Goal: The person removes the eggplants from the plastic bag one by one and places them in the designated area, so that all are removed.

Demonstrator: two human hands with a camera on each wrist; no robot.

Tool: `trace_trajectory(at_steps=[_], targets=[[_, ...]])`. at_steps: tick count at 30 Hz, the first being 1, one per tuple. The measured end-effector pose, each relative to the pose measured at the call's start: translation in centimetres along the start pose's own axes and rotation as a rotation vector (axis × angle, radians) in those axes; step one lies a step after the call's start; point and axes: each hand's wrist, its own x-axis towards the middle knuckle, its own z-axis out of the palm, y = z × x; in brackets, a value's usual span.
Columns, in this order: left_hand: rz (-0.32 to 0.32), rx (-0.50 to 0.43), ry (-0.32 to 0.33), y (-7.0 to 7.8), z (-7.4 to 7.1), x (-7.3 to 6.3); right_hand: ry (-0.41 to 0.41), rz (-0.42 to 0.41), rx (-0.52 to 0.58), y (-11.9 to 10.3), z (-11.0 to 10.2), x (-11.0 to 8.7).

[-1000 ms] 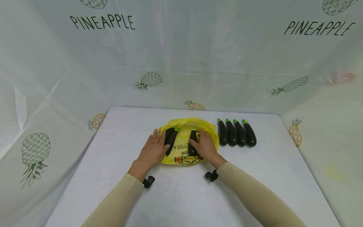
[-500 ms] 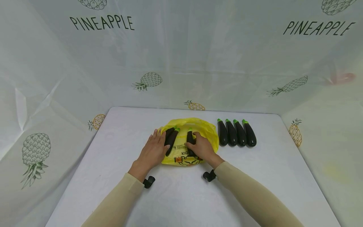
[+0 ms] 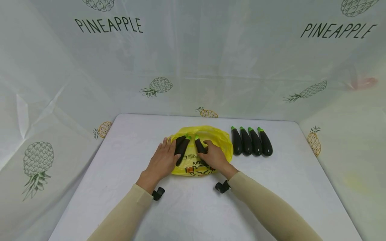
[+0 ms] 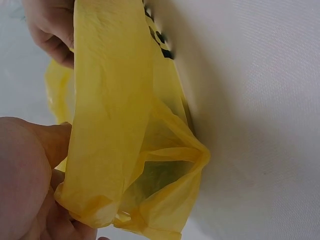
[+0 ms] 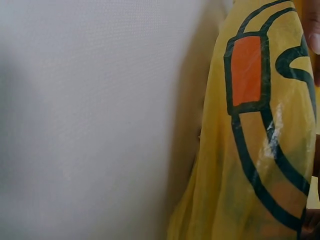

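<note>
A yellow plastic bag (image 3: pixel 221 139) lies on the table with its mouth spread wide. My left hand (image 3: pixel 164 160) rests at the bag's left edge with straight fingers, the thumb touching an eggplant (image 3: pixel 183 152) inside. Another eggplant (image 3: pixel 178 140) lies close beside that one, partly covered by the hand. With curled fingers and thumb, my right hand (image 3: pixel 214 156) grips a third dark eggplant (image 3: pixel 199 146) in the bag, its green stem tilted leftward and its lower end hidden. In the left wrist view the yellow bag (image 4: pixel 110 100) hides most of the inside.
Several eggplants (image 3: pixel 252 142) stand in a row on the white table (image 3: pixel 289 174), just right of the bag. A pineapple-print sheet (image 3: pixel 193 60) hangs behind the table and down its sides. Small black cameras sit at both wrists.
My right hand has moved a little left inside the bag with its eggplant, whose stem end now leans towards the two on the left. The left hand has stayed in place.
</note>
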Motion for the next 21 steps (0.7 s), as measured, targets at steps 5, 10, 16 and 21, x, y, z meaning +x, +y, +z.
trace_trajectory(at_steps=[5, 10, 16, 21], targets=[[0.003, -0.003, 0.009, -0.1, 0.0, 0.1, 0.004, -0.039, 0.001, 0.0, -0.3, -0.3], [0.006, -0.003, 0.022, -0.2, 0.2, 0.1, 0.02, -0.067, -0.013, 0.0, -0.5, -0.5], [-0.005, -0.002, 0.007, -0.2, 0.2, 0.1, 0.041, -0.074, -0.002, 0.0, -0.9, -0.9], [-0.012, -0.006, 0.001, -0.2, 0.1, 0.1, 0.062, -0.091, 0.005, 0.2, -1.2, -1.1]])
